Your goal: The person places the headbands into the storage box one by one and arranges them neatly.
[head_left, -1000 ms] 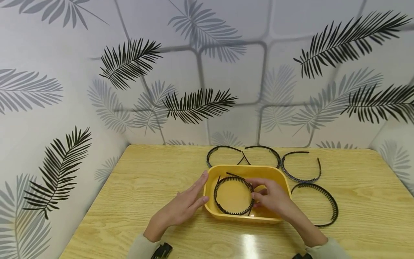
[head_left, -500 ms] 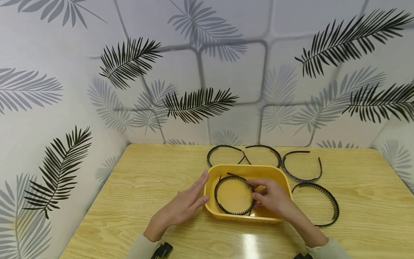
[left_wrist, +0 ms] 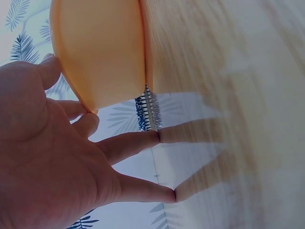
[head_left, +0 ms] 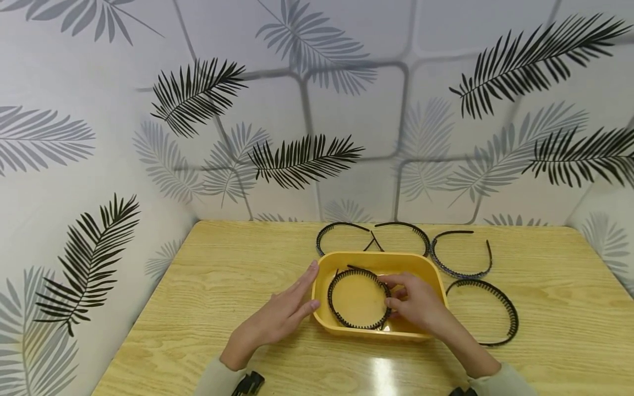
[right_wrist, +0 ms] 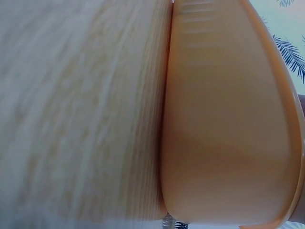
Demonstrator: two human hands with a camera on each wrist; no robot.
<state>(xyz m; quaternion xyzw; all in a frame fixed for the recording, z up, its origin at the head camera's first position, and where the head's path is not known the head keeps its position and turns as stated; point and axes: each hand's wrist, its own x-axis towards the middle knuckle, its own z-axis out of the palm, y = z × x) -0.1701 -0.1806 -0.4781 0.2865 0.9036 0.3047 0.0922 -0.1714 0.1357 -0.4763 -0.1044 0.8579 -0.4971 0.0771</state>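
A yellow plastic basin (head_left: 376,334) stands on the table, and black toothed headbands (head_left: 330,300) lie inside it, overlapping in a ring. My right hand (head_left: 418,300) reaches in over the basin's right part, pinching the ring's right side between thumb and fingers. At the left end, my left hand (head_left: 277,316) rests against the rim with its fingers spread. In the left wrist view, thumb and forefinger touch the rim of the basin (left_wrist: 102,52), while other fingertips meet the tabletop. The basin wall (right_wrist: 228,124) hides most of my right hand in the right wrist view.
Behind the basin lie two more headbands (head_left: 418,234), partly hidden by it. A third headband (head_left: 487,264) is at the back right, and another headband (head_left: 514,313) lies just right of the basin. A leaf-patterned wall (head_left: 356,192) borders the wooden table (head_left: 238,264).
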